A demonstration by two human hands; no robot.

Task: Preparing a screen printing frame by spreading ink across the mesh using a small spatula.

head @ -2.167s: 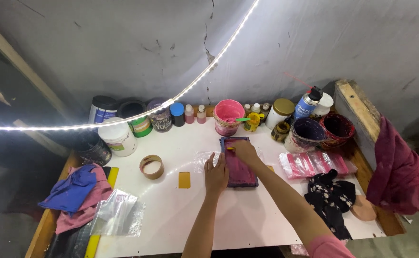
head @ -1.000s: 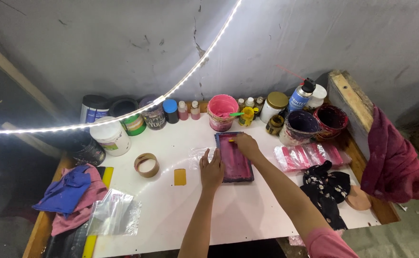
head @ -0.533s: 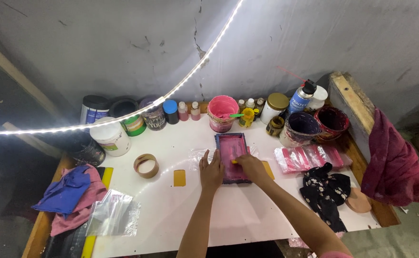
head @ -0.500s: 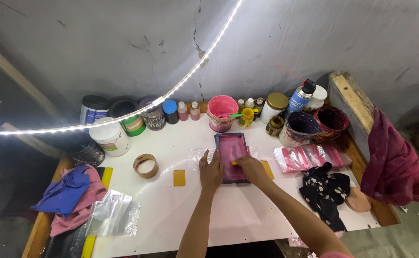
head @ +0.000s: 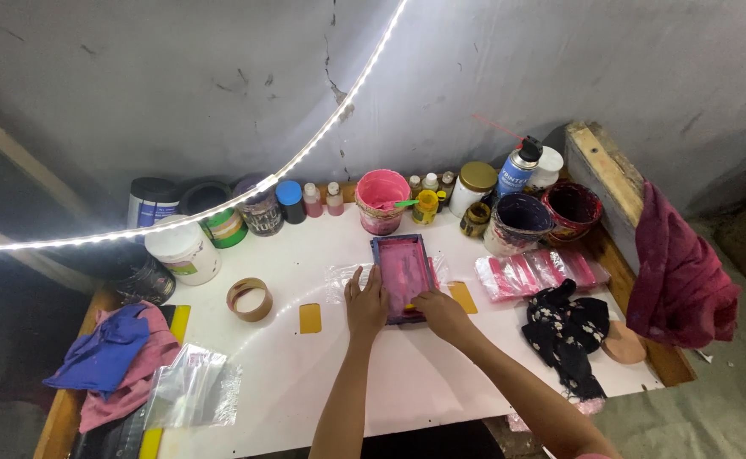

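Pink ink covers the small screen frame (head: pixel 404 276) lying mid-table on clear plastic film (head: pixel 343 280). My left hand (head: pixel 366 303) presses flat, fingers spread, on its left edge. My right hand (head: pixel 439 310) seems closed around something at its near end, perhaps a squeegee.

I see a blue spray can (head: pixel 518 171) at the back wall, a white labelled tub (head: pixel 184 251) left, pink packets (head: pixel 536 272) right.

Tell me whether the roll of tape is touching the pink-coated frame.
No, the roll of tape lies apart, left of the frame, with bare table between.
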